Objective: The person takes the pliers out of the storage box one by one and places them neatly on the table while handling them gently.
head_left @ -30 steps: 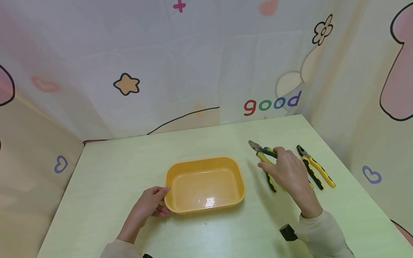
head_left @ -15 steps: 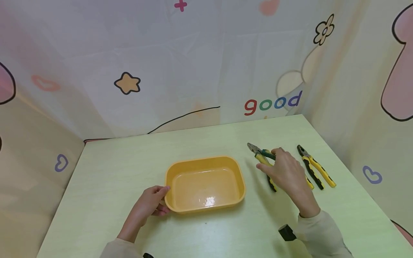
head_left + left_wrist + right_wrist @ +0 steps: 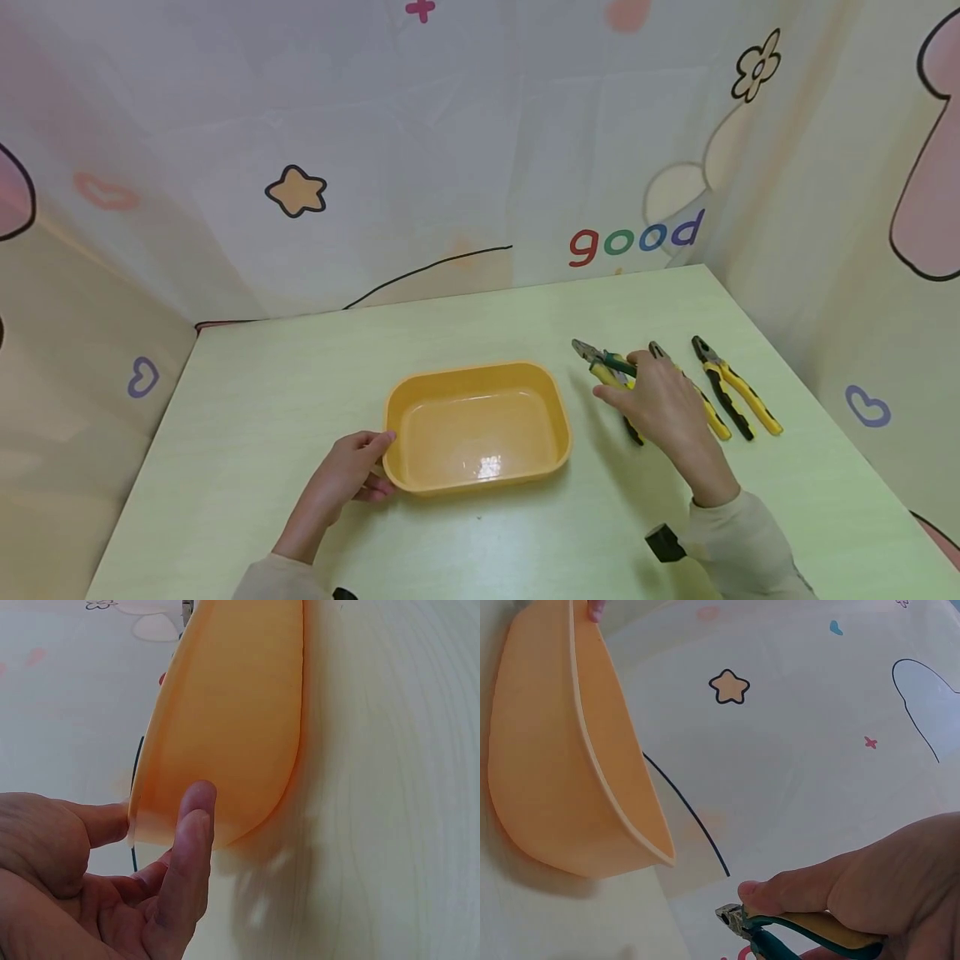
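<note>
My left hand (image 3: 351, 468) holds the left end of an orange-yellow plastic tray (image 3: 476, 429). In the left wrist view its thumb is at the rim and its fingers (image 3: 193, 847) lie along the outer wall. My right hand (image 3: 667, 407) grips a pair of pliers (image 3: 589, 352) with green and yellow handles, to the right of the tray. Their metal nose points to the far left; the right wrist view shows the thumb along one handle (image 3: 817, 930). Partly hidden under this hand is another pair of pliers, with a black and yellow handle end (image 3: 633, 431) showing.
Right of my right hand, black and yellow pliers (image 3: 738, 392) lie on the pale green table (image 3: 285, 375). Between them and the hand lies another, partly covered pair (image 3: 712, 412). Printed cloth walls (image 3: 420, 167) stand at the back and both sides.
My right hand has drifted slightly left and nearer with the green-handled pliers, uncovering more of the pliers lying just right of it. The left hand and tray stay put.
</note>
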A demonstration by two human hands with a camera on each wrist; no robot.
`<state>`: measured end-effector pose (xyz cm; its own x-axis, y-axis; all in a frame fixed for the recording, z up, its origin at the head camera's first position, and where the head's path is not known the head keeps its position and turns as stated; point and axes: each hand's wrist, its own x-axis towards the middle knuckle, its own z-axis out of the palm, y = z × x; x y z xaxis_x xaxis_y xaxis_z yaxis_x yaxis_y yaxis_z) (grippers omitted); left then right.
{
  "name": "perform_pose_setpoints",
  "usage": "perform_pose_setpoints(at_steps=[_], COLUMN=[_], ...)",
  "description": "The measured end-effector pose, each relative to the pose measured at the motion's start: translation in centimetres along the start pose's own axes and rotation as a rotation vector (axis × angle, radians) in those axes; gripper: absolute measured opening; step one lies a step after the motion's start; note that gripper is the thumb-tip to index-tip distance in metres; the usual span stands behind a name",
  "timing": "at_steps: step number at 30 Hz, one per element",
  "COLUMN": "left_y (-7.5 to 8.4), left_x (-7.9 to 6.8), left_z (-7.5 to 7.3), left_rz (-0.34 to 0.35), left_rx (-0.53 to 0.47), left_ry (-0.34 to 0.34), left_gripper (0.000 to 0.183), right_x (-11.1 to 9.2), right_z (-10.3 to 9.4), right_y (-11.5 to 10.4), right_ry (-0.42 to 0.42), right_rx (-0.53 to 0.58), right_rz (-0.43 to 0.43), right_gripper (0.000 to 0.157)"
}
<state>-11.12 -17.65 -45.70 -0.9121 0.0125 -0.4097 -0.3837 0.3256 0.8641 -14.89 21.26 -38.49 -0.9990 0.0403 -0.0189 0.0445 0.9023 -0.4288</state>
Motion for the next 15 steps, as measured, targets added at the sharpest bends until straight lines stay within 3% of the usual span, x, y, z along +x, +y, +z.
perform_pose_setpoints(at_steps=[15], left_y=[0.1], left_x=[-0.1], left_z=[-0.06], left_rz=[-0.002], left_rx=[-0.001], left_ry=[0.001], left_gripper=[0.046], right_x=[0.47], right_z=[0.83], right_y=[0.14], right_ry=[-0.047], right_rx=[-0.024], right_rz=[0.034], right_gripper=[0.078])
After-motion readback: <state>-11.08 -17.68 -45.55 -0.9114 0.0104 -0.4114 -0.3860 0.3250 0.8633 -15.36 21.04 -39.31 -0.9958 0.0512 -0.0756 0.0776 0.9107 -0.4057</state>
